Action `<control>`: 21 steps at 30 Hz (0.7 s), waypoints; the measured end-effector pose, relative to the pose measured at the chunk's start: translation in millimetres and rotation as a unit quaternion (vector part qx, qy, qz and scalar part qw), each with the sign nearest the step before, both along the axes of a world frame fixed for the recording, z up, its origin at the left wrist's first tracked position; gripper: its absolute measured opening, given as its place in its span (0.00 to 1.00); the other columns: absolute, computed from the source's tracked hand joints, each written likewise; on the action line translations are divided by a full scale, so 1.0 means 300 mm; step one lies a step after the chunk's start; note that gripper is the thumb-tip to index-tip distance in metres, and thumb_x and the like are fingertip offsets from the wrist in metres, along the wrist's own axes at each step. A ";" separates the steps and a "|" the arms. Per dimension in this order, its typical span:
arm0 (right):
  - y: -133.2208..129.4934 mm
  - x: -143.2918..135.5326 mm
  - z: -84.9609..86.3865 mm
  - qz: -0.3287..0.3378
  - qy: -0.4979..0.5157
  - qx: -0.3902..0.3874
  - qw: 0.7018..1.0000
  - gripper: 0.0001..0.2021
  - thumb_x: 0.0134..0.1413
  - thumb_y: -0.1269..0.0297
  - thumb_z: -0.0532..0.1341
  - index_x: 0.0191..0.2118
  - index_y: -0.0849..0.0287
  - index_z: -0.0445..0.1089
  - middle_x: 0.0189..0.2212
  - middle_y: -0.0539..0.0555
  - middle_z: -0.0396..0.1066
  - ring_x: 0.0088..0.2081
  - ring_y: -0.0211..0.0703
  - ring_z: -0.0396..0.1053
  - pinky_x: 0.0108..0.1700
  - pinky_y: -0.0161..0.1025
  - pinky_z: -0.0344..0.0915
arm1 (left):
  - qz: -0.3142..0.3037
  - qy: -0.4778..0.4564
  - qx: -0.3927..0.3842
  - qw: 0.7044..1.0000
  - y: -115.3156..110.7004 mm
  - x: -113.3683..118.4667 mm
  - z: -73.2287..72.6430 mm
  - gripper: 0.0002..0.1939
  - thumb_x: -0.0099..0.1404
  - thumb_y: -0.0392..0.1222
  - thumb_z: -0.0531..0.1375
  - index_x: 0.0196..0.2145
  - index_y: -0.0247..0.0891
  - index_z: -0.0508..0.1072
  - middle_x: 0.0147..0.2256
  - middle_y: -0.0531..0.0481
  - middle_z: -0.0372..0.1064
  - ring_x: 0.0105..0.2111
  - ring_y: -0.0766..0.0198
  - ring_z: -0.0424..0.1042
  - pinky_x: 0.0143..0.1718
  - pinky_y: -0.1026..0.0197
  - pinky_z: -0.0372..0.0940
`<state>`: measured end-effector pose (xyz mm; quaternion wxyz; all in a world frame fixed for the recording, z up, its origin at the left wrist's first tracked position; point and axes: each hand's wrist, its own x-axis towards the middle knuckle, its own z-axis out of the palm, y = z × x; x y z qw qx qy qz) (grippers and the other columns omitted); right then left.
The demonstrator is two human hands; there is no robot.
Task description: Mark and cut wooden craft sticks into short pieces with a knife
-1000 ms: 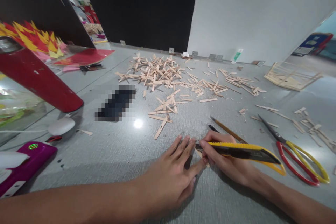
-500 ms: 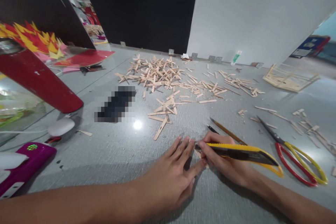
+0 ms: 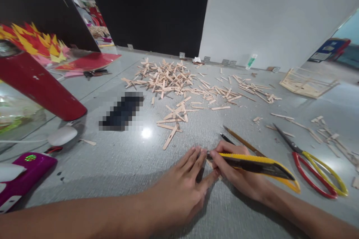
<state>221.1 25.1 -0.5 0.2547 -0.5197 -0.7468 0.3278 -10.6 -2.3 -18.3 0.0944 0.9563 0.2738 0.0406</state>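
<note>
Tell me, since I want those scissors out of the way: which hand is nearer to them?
Right. The right hand, holding the yellow utility knife, lies just left of the scissors. The left hand rests flat on the floor farther left, beyond the right hand.

left hand (image 3: 179,190): bare, sleeveless forearm | right hand (image 3: 238,173): bare, no rings

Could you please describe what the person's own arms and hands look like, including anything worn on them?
Both forearms are bare as far as the picture shows: no sleeve or cuff is in view. The left hand and right hand wear no gloves, and no rings, watch or bracelet can be seen. The fingernails are short and unpainted. No marks or bandages are visible.
</note>
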 end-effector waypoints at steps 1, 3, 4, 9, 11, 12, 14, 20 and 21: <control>0.000 0.001 0.001 0.001 -0.002 0.004 1.000 0.19 0.74 0.52 0.58 0.29 0.53 0.66 0.23 0.47 0.69 0.26 0.39 0.65 0.31 0.40 0.61 | 0.000 -0.001 0.001 1.000 0.000 -0.001 0.000 0.39 0.80 0.43 0.54 0.79 0.35 0.39 0.77 0.25 0.32 0.77 0.35 0.29 0.76 0.37 0.44; 0.000 0.002 0.007 0.005 -0.007 0.016 1.000 0.18 0.74 0.55 0.58 0.29 0.53 0.66 0.23 0.46 0.69 0.26 0.39 0.66 0.33 0.41 0.61 | 0.000 0.001 0.003 1.000 -0.001 -0.002 -0.001 0.39 0.80 0.43 0.54 0.79 0.35 0.39 0.77 0.25 0.32 0.77 0.35 0.30 0.76 0.37 0.43; 0.000 0.001 0.010 0.008 -0.009 0.022 1.000 0.18 0.74 0.56 0.57 0.29 0.53 0.66 0.23 0.46 0.68 0.26 0.39 0.66 0.34 0.42 0.61 | 0.000 0.003 0.004 1.000 -0.001 -0.002 -0.001 0.39 0.80 0.43 0.54 0.79 0.35 0.39 0.77 0.25 0.32 0.77 0.35 0.31 0.76 0.37 0.43; -0.002 -0.007 0.015 0.029 -0.008 0.052 0.998 0.19 0.74 0.55 0.56 0.28 0.52 0.62 0.22 0.45 0.65 0.24 0.39 0.63 0.33 0.43 0.60 | 0.003 0.016 0.005 1.000 0.002 0.001 -0.008 0.41 0.80 0.44 0.55 0.79 0.35 0.37 0.77 0.26 0.31 0.77 0.35 0.32 0.76 0.37 0.42; -0.003 -0.011 0.015 0.028 -0.009 0.071 0.997 0.19 0.75 0.54 0.55 0.28 0.51 0.60 0.23 0.46 0.64 0.25 0.41 0.63 0.34 0.45 0.61 | 0.000 0.020 0.003 1.000 0.007 0.002 -0.013 0.41 0.80 0.45 0.54 0.79 0.36 0.35 0.77 0.26 0.30 0.77 0.36 0.31 0.76 0.37 0.43; -0.002 -0.012 0.016 0.028 -0.011 0.079 0.996 0.20 0.75 0.53 0.54 0.28 0.51 0.59 0.23 0.47 0.63 0.25 0.42 0.63 0.34 0.45 0.60 | -0.002 0.018 0.002 1.000 0.010 0.002 -0.016 0.40 0.80 0.45 0.53 0.79 0.36 0.35 0.77 0.26 0.30 0.77 0.36 0.30 0.76 0.37 0.43; -0.001 -0.016 0.020 0.034 -0.016 0.086 0.996 0.21 0.76 0.52 0.53 0.28 0.51 0.56 0.22 0.47 0.61 0.25 0.42 0.61 0.33 0.45 0.59 | -0.006 0.016 -0.001 1.000 0.015 0.001 -0.020 0.39 0.81 0.45 0.52 0.79 0.37 0.36 0.77 0.27 0.29 0.77 0.37 0.29 0.76 0.37 0.44; 0.007 -0.019 0.029 0.071 -0.016 0.095 0.993 0.21 0.76 0.53 0.52 0.27 0.50 0.52 0.20 0.46 0.57 0.21 0.41 0.57 0.28 0.43 0.55 | 0.000 0.037 -0.011 0.999 0.019 0.004 -0.021 0.39 0.80 0.42 0.51 0.79 0.35 0.35 0.77 0.27 0.29 0.77 0.38 0.28 0.76 0.35 0.43; 0.008 -0.017 0.025 0.078 -0.016 0.097 0.992 0.21 0.76 0.55 0.52 0.27 0.50 0.52 0.20 0.45 0.56 0.21 0.41 0.57 0.28 0.42 0.54 | 0.002 0.035 -0.007 0.999 0.018 0.006 -0.022 0.39 0.80 0.41 0.51 0.79 0.35 0.35 0.77 0.26 0.30 0.77 0.38 0.29 0.76 0.35 0.43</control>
